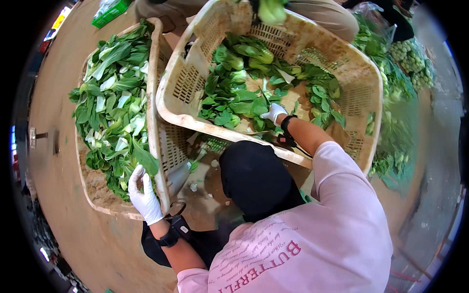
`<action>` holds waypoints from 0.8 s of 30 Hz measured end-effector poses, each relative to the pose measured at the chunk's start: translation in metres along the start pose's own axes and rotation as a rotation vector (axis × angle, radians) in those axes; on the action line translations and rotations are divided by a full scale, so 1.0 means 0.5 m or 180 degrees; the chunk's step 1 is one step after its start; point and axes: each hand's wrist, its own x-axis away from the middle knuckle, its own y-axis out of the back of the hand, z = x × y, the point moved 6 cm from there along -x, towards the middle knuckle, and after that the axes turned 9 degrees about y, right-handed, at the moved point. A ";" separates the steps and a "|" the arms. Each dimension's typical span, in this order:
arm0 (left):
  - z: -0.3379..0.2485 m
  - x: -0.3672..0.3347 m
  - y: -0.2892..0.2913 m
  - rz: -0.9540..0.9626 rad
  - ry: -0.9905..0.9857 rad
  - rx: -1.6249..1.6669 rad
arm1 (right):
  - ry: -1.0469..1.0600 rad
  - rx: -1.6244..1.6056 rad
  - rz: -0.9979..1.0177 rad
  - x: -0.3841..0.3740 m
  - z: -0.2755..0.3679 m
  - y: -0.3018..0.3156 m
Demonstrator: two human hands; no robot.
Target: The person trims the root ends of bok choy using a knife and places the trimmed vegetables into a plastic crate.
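Observation:
My left hand (145, 198), in a white glove, is over the near end of the left basket (159, 88). Its thumb and fingers are curved with a gap between them, right beside a large green leaf (144, 158). Loose bok choy leaves (115, 97) and pale stalk pieces heap up in that basket. Inside the larger basket (195, 122), my right hand (274, 113), also gloved, is closed among bok choy (244, 105). A thin dark blade-like thing (265, 95) sticks up from its fingers; its kind is unclear.
Across the larger basket sits another person (322, 14), with a bok choy (271, 11) held over its far rim. More greens (391, 127) lie at the right beside bagged round green vegetables (413, 61). A green crate (110, 13) is at the far left. Scraps (194, 187) litter the floor.

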 end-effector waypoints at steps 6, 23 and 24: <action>-0.025 -0.008 -0.024 0.0114 -0.0201 -0.0082 | 0.0234 -0.0226 -0.0036 -0.055 -0.110 0.074; -0.033 0.020 0.009 0.0113 -0.0285 -0.0195 | 0.1261 0.1232 -0.0242 0.027 0.058 0.018; -0.033 0.021 0.010 0.0128 -0.0287 -0.0297 | 0.1069 0.1306 0.0054 0.018 0.039 -0.005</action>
